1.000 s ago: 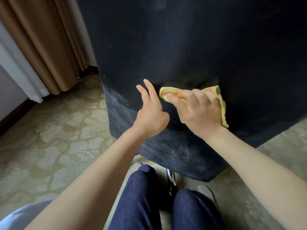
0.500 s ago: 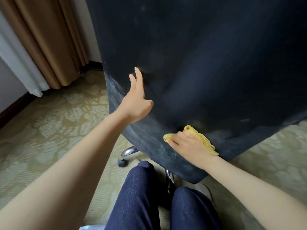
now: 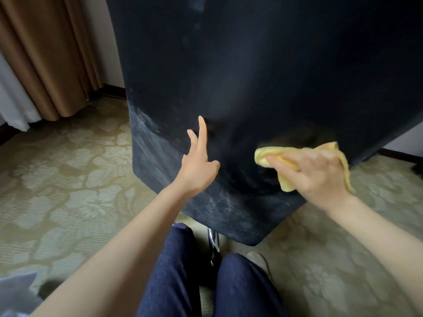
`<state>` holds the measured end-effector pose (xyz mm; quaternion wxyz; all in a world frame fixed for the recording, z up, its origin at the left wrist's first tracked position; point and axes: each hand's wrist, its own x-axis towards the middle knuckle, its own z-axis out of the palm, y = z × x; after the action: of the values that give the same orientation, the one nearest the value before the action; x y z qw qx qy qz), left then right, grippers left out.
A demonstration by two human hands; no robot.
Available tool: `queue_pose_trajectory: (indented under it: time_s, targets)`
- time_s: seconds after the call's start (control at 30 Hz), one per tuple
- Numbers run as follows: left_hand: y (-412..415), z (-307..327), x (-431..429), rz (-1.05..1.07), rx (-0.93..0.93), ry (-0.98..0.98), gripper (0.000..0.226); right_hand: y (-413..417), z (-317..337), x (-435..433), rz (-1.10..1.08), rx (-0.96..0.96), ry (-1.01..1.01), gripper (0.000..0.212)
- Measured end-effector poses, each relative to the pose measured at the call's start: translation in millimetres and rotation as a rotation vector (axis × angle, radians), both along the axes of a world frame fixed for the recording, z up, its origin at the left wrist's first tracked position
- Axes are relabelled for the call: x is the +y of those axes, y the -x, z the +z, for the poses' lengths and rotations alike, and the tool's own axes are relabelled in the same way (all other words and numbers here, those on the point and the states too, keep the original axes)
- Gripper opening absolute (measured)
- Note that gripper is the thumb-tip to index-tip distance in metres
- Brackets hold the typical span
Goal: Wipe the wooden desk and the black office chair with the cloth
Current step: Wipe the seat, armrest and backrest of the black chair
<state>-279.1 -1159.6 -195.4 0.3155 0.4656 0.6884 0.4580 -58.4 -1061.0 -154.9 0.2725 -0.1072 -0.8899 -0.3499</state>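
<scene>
The left hand (image 3: 198, 170) reaches forward with its arm stretched out from the lower left, the palm turned toward the chair backrest (image 3: 251, 88). Its 2 longest visible fingers (image 3: 202, 133) point straight up, with the tips at or against the dark upholstery; whether they press it cannot be told. The thumb sticks out to the right and the hand holds nothing, so it is spread loosely.

The right hand (image 3: 318, 172) comes in from the lower right, wrist bent, knuckles toward the camera. Its fingers lie over the yellow cloth (image 3: 286, 154) and hold it flat against the lower part of the backrest, with the thumb tip on the cloth's left end. The hand is somewhat blurred.

The cloth is bunched, with 1 rounded fold poking out to the left of the hand, a corner showing above the knuckles on the right, and an edge hanging down along the far side of the hand.

The backrest fills most of the view, black and broad, narrowing to a rounded bottom edge. Its lower band looks greyish and streaked, paler than the surface above. Below it a chrome chair column (image 3: 213, 243) shows between the person's 2 knees in dark blue trousers (image 3: 174, 271). The patterned carpet (image 3: 68, 179) lies all round, and brown curtains (image 3: 45, 53) hang at upper left.
</scene>
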Motion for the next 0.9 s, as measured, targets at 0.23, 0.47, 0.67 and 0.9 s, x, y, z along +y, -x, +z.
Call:
queue_pose_trajectory:
  time_s: [0.23,0.47,0.67,0.9]
  targets:
    - [-13.2,-1.8,7.5,0.028,-0.031,-0.038,0.102,37.5,-0.1,23.3,-0.004,0.285,-0.375,0.033]
    - [-24.3,-9.8,19.0,0.092,-0.082,-0.114,0.105,54.5,-44.8,20.1,-0.043,0.205,-0.351,0.031]
    - [-28.9,-13.7,21.0,0.108,-0.085,-0.088,0.108,59.2,-92.6,8.1,0.017,-0.161,0.200,0.012]
    - [-25.0,-9.3,20.4,0.162,-0.112,-0.066,0.112,9.5,-145.3,17.8,0.123,-0.462,0.002,0.040]
